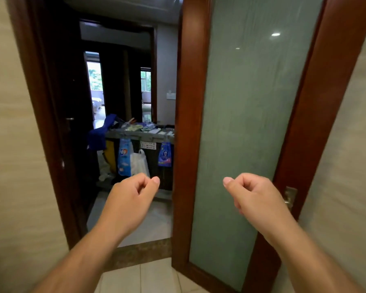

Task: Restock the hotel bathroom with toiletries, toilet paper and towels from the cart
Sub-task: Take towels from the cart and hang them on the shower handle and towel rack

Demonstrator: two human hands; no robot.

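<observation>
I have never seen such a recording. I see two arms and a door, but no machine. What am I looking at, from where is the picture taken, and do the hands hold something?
There is no machine. A person wears one wide camera on the head, so you look forward and down over their own arms. The left hand and the right hand are held out, fingers curled, and hold nothing. Beside them is an open frosted-glass door. Through the doorway stands the housekeeping cart, its top crowded with small supplies; two blue packets and a white plastic bag hang from its front.
</observation>
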